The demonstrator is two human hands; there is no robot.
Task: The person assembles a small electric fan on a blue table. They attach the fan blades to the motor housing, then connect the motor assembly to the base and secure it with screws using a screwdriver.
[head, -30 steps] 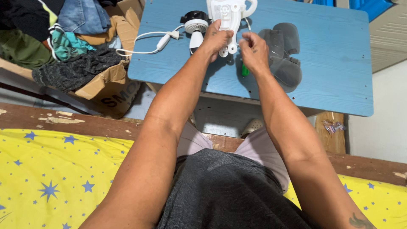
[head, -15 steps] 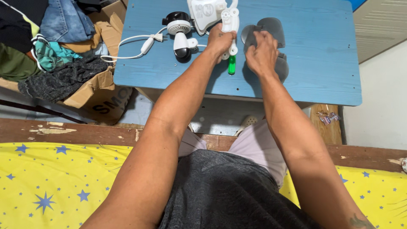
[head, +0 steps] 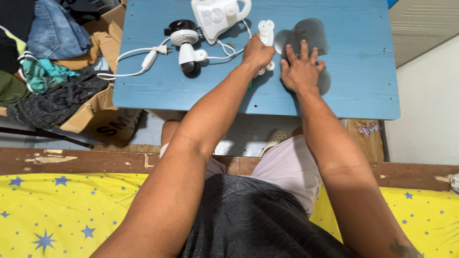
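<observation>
The white plastic part stands near the far middle of the blue desk, held by the left hand, whose grip is closed around its lower end. Just under that hand a bit of a green tool shows, mostly hidden. The right hand lies flat beside it, fingers spread, pressing on the grey translucent fan blade that rests on the desk. Left of the part sits a white casing at the far edge, and beside that a small black-and-white motor with a white cord and plug trailing toward the desk's left edge. Off the desk to the left, a cardboard box holds piled clothes. In the foreground lies a yellow sheet with blue stars.
</observation>
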